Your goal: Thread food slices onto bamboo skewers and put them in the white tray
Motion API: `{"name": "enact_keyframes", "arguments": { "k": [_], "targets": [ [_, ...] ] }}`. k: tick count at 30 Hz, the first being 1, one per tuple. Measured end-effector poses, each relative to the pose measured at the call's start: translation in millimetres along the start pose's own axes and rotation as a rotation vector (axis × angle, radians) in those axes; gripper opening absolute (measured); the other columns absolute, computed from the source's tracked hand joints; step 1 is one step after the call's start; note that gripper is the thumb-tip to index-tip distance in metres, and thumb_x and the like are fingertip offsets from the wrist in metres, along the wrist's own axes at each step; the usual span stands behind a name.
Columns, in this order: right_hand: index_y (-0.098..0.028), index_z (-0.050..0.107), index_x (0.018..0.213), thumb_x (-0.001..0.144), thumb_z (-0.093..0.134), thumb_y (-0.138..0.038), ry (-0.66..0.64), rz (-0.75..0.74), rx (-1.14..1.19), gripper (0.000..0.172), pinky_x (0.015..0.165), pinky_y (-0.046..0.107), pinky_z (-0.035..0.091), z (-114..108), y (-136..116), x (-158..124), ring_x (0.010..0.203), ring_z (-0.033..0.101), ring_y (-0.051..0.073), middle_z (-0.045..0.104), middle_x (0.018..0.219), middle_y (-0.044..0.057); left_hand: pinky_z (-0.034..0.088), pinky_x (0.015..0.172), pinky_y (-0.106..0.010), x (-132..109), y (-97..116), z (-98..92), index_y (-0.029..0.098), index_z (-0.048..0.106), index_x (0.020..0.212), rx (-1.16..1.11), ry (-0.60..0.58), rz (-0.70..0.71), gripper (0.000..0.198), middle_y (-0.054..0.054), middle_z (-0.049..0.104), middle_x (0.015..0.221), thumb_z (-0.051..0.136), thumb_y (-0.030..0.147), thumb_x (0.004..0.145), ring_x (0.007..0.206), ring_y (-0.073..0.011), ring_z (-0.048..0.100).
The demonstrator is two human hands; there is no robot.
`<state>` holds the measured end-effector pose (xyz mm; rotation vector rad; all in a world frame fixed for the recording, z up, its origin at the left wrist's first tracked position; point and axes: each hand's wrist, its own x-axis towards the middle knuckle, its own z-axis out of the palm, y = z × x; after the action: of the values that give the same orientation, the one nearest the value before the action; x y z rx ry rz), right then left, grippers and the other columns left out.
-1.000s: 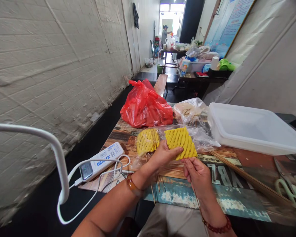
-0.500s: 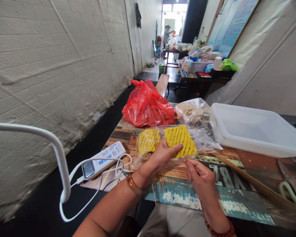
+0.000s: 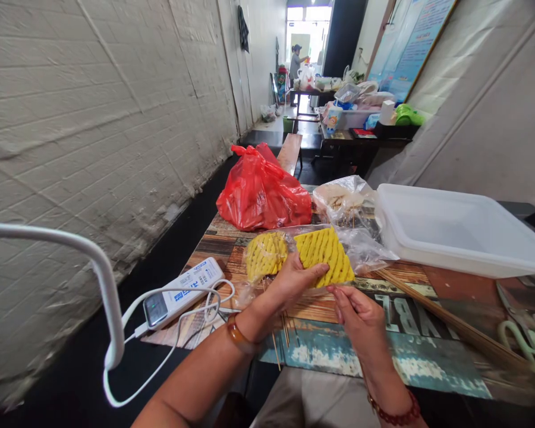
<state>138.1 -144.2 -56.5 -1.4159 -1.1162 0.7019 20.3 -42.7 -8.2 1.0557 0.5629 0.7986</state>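
A yellow square food slab with diagonal ridges (image 3: 323, 255) is gripped in my left hand (image 3: 298, 276), thumb across its front. Just below the slab's lower edge, my right hand (image 3: 356, 309) is closed in a pinch. A thin bamboo skewer seems to run from it down along the wrist, mostly hidden by the fingers. Left of the held slab, another yellow ridged slab (image 3: 266, 254) lies on clear plastic. Several thin skewers (image 3: 276, 351) stick out below my left forearm. A long bundle of bamboo skewers (image 3: 455, 318) lies to the right.
Behind the slabs sit a red plastic bag (image 3: 263, 193) and a clear bag with skewered pieces (image 3: 343, 196). A white plastic tub (image 3: 463, 238) stands at right, scissors (image 3: 524, 339) nearer me. A white power bank (image 3: 182, 291) with a cable lies left. Far back stands a person (image 3: 295, 68).
The whole scene has shifted slightly left in view. Both hands keep nearly the same pose, with my right fingers still at the slab's lower edge.
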Motion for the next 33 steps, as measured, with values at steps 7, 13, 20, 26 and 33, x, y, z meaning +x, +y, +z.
{"name": "enact_keyframes", "arguments": {
  "k": [7,13,20,26,33],
  "targets": [
    [-0.016,0.069,0.093,0.088,0.054,-0.034,-0.014,-0.02,-0.008,0.024,0.048,0.022,0.037,0.0,0.0,0.2,0.043,0.044,0.009,0.047,0.048,-0.006,0.051,0.073,-0.028,-0.8,7.2,4.2,0.015,0.069,0.089,-0.036,0.061,-0.034,0.031,-0.006,0.07,0.085,0.074,0.033,0.065,0.074,-0.017,0.064],
    [-0.018,0.069,0.089,0.088,0.053,-0.036,-0.016,-0.034,-0.054,0.024,0.047,0.023,0.038,-0.1,-4.9,0.6,0.043,0.046,0.01,0.049,0.049,-0.005,0.051,0.071,-0.029,-0.5,6.9,4.2,0.014,0.07,0.089,-0.043,0.065,-0.042,0.033,-0.007,0.07,0.084,0.073,0.037,0.065,0.072,-0.0178,0.064],
    [-0.018,0.068,0.082,0.087,0.052,-0.039,0.006,-0.015,-0.046,0.027,0.051,0.023,0.039,1.0,-5.2,0.8,0.044,0.046,0.011,0.048,0.047,-0.005,0.051,0.07,-0.028,-0.4,5.4,4.9,0.013,0.068,0.088,-0.02,0.053,-0.073,0.037,-0.007,0.069,0.085,0.075,0.04,0.063,0.072,-0.0174,0.063],
    [-0.017,0.066,0.08,0.085,0.055,-0.043,0.002,0.064,0.096,0.029,0.047,0.023,0.037,2.5,-0.7,1.5,0.043,0.044,0.01,0.047,0.046,-0.006,0.05,0.068,-0.027,-1.8,5.8,7.4,0.014,0.068,0.087,-0.04,0.052,-0.082,0.036,-0.006,0.069,0.082,0.076,0.038,0.062,0.07,-0.0168,0.062],
    [-0.017,0.064,0.088,0.083,0.058,-0.046,-0.077,0.209,0.228,0.03,0.036,0.02,0.028,3.2,-2.1,0.8,0.037,0.039,0.008,0.048,0.049,-0.006,0.05,0.069,-0.028,1.1,4.9,3.7,0.013,0.069,0.084,-0.114,0.114,-0.082,0.033,-0.006,0.07,0.08,0.076,0.036,0.062,0.069,-0.0166,0.063]
  ]
}}
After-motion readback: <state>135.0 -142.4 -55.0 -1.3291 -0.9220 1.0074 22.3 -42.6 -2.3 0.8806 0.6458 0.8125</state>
